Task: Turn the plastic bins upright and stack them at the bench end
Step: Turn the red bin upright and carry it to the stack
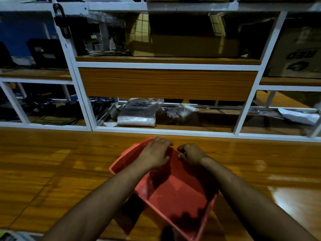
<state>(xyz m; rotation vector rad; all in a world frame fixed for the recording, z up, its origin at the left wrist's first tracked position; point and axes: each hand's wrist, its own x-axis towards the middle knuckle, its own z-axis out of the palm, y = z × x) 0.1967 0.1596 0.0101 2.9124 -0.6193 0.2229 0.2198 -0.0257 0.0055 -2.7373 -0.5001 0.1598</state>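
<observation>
A red plastic bin [175,200] stands open side up on the wooden bench [52,171], just in front of me. A second red bin [126,159] shows at its far left side, tilted; whether it sits inside the first I cannot tell. My left hand [154,152] lies over the far rim with its fingers curled over the edge. My right hand [191,153] grips the same far rim a little to the right, fingers bent around it.
A white-framed shelf unit [83,101] with wooden boards rises behind the bench. Plastic bags [139,112] lie on its lowest shelf, cardboard boxes [187,44] higher up. A dark object [132,206] sits on the bench left of the bin.
</observation>
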